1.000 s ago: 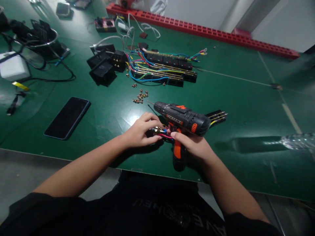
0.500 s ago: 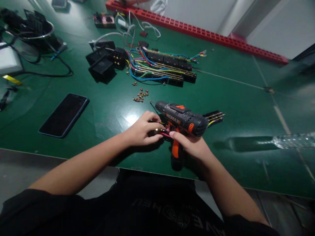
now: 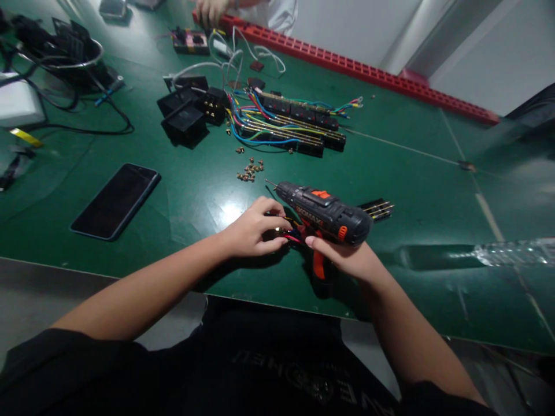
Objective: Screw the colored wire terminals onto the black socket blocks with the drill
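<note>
My left hand is closed round a small dark part with brass metal and wires, low over the green table. Beside it, my right hand grips a black and orange cordless drill by the handle, its bit pointing left, toward a scatter of small brass screws. Part of the wired piece is hidden behind the fingers and the drill. Right of the drill lies a dark strip with brass bars. Further back are several black strips with coloured wires.
A phone lies at the left. Black plastic housings and a pot of dark parts stand behind it. Another person's hand rests near the red perforated rail at the back.
The drill and my right hand have shifted slightly right, away from my left hand, which stays about where it was. The other person's hand shows more fully at the back.
</note>
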`<state>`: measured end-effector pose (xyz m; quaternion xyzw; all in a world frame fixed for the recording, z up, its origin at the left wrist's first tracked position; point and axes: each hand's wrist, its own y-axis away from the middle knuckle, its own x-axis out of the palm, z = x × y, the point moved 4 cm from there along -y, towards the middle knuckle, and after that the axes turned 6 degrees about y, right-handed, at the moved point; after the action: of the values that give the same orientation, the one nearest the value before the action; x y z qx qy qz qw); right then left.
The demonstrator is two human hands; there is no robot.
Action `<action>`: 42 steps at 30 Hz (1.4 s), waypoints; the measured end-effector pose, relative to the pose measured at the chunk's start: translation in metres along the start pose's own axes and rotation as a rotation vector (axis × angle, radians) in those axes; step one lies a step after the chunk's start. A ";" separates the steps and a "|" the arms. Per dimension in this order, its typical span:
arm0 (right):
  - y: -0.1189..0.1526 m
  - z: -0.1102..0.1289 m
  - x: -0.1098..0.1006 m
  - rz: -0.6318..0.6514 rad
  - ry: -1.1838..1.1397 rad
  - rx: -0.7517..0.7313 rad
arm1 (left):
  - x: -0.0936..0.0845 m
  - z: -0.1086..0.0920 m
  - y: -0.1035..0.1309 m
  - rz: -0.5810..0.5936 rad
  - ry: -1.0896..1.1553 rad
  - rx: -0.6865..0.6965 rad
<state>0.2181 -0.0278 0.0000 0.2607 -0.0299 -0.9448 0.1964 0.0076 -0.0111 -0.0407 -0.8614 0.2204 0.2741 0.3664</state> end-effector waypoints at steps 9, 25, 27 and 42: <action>-0.004 -0.006 0.002 0.003 -0.130 0.080 | 0.000 -0.001 -0.001 0.004 0.023 -0.019; -0.002 -0.018 0.019 -0.120 -0.480 0.254 | -0.001 -0.003 -0.003 -0.012 0.032 -0.057; -0.001 -0.019 0.021 -0.148 -0.516 0.264 | -0.001 -0.003 -0.003 -0.023 0.035 -0.050; 0.004 -0.022 0.027 -0.206 -0.579 0.267 | -0.003 -0.003 0.003 -0.074 0.013 0.017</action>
<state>0.2093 -0.0411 -0.0318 0.0067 -0.1814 -0.9823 0.0473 0.0051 -0.0147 -0.0385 -0.8676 0.1929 0.2528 0.3822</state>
